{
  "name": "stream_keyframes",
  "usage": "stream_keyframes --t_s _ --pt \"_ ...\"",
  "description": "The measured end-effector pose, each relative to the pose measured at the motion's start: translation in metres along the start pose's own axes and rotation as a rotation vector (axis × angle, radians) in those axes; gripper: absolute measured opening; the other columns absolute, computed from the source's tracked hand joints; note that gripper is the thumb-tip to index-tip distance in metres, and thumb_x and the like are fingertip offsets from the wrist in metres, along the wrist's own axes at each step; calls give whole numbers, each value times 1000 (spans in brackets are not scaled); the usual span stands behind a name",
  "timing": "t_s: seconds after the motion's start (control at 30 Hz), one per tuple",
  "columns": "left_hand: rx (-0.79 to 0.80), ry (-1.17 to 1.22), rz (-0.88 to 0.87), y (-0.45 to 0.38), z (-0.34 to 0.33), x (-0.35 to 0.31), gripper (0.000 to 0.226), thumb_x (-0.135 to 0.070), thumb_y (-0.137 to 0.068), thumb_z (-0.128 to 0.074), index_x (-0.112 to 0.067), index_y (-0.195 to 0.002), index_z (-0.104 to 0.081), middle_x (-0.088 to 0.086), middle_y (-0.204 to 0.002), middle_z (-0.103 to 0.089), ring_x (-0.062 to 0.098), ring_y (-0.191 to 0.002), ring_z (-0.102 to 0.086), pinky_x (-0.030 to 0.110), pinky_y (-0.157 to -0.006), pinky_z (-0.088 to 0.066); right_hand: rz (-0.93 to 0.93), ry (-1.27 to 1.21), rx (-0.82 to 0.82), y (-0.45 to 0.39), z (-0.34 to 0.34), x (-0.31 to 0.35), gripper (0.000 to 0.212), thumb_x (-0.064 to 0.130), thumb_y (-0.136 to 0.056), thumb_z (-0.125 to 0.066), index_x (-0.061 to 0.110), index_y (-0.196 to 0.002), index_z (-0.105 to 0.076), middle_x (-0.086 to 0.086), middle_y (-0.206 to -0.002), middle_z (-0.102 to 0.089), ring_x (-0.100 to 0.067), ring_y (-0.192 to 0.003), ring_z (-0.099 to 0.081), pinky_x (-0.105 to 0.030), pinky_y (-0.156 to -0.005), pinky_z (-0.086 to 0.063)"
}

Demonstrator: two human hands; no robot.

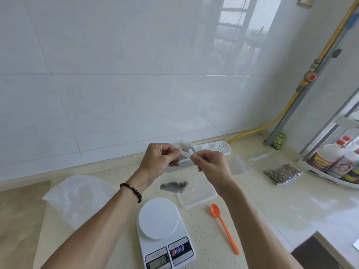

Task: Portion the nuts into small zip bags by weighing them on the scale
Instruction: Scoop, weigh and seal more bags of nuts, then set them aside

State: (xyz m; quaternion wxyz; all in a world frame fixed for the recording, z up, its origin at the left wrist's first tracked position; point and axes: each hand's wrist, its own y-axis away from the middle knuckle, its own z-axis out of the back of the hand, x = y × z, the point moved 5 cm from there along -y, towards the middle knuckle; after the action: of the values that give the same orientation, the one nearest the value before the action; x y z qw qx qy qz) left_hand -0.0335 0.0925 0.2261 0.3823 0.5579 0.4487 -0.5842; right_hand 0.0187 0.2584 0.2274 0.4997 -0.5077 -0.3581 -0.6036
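Note:
A small clear zip bag (179,178) hangs above the counter, with nuts (174,186) gathered at its bottom. My left hand (160,162) and my right hand (211,166) each pinch the bag's top edge, close together. Below them the white kitchen scale (161,228) stands with an empty round platform; its display is lit. An orange spoon (224,227) lies on the counter right of the scale. A clear shallow lid or tray (198,197) lies flat behind the scale.
Filled nut bags (282,173) lie at the right, beside a rack of bottles (334,164). Empty zip bags (240,165) lie behind the tray. A large crumpled plastic bag (77,195) sits at the left. A white soap dish (215,147) stands by the wall.

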Motion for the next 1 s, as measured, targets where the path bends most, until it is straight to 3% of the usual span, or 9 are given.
stream_keyframes --t_s 0.2,0.27,0.33,0.5,0.63,0.73,0.87,1.0 --pt "-16 -63 -51 -3 0 -1 14 -6 -89 -66 -3 -77 -73 16 -71 -70 21 -64 -65 28 -66 -55 13 110 -72 -1 13 1 25 17 -87 -72 18 -62 -68 -10 -64 -56 -14 -60 -46 -34 -60 -40" --pt "-4 -89 -71 -4 -2 -1 17 -5 -90 -65 -4 -75 -72 15 -70 -69 19 -64 -63 28 -66 -55 26 122 -10 2 13 6 16 20 -84 -76 20 -68 -74 -16 -69 -63 -14 -64 -50 -31 -62 -41" --pt "25 -130 -98 -5 -9 -3 17 -6 -91 -64 -3 -75 -70 19 -71 -68 19 -65 -62 33 -67 -55 40 150 27 1 12 11 11 22 -83 -77 23 -72 -76 -9 -69 -66 -11 -65 -52 -28 -62 -41" --pt "60 -131 -104 -7 -25 -5 16 -4 -91 -64 -3 -75 -69 12 -69 -67 19 -65 -61 30 -67 -56 59 307 -30 -7 21 12 10 24 -85 -75 20 -76 -76 -10 -78 -72 -9 -64 -55 -21 -59 -43" --pt "33 -123 -117 -11 -30 -5 16 -5 -92 -63 -1 -77 -68 -1 -63 -66 15 -62 -60 29 -65 -55 36 112 8 -5 30 4 10 24 -84 -77 17 -76 -77 -14 -74 -69 -14 -64 -54 -29 -63 -45" --pt "-9 -74 -97 -14 -30 -4 16 -4 -93 -61 -3 -78 -66 -5 -61 -66 9 -61 -61 26 -64 -55 -51 -12 -12 -3 48 -14 16 24 -88 -72 9 -82 -75 -7 -74 -67 -14 -68 -56 -26 -68 -49" --pt "44 -43 -13 -22 -40 4 15 -8 -93 -61 -2 -81 -67 1 -67 -66 15 -62 -62 32 -67 -57 -37 25 -104 -5 66 -24 16 16 -89 -71 10 -75 -75 0 -66 -64 -7 -62 -54 -21 -64 -48" --pt "141 -137 -5 -35 -65 11 17 -13 -92 -65 3 -88 -69 5 -70 -64 9 -59 -61 23 -63 -54 -35 90 -93 -15 82 -29 19 21 -88 -72 7 -76 -75 -8 -69 -64 -17 -67 -53 -34 -66 -47"
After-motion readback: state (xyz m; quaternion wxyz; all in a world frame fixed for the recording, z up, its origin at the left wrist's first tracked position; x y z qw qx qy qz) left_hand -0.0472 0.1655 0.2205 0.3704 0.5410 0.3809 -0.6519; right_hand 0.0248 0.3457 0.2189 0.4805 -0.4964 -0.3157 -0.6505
